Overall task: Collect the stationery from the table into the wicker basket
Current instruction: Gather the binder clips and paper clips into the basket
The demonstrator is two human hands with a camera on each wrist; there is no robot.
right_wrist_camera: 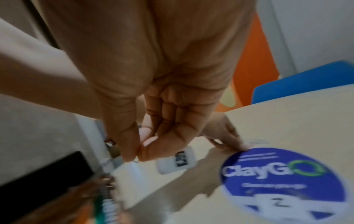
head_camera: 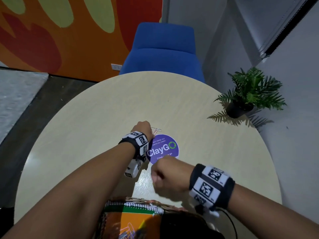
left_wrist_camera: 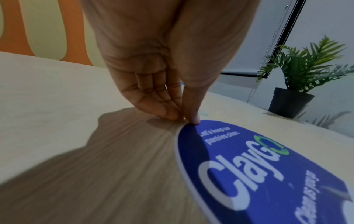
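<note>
Thin wire paper clips (head_camera: 156, 130) lie on the round table (head_camera: 86, 118), just beyond the purple sticker (head_camera: 163, 149). My left hand (head_camera: 143, 128) reaches down onto them. In the left wrist view its fingertips (left_wrist_camera: 172, 115) and thumb meet in a pinch at the sticker's edge, on the near end of the clips. My right hand (head_camera: 164, 176) hovers nearer to me, above the table. Its thumb and forefinger pinch a small wire clip (right_wrist_camera: 136, 161). The wicker basket (head_camera: 102, 221) sits at the near edge and holds a spiral notebook (head_camera: 138, 219) and coloured clips.
A potted fern (head_camera: 239, 109) stands at the table's right edge, beside the wall. A blue chair (head_camera: 164, 52) faces the far side. The purple sticker (left_wrist_camera: 249, 166) is flat on the tabletop.
</note>
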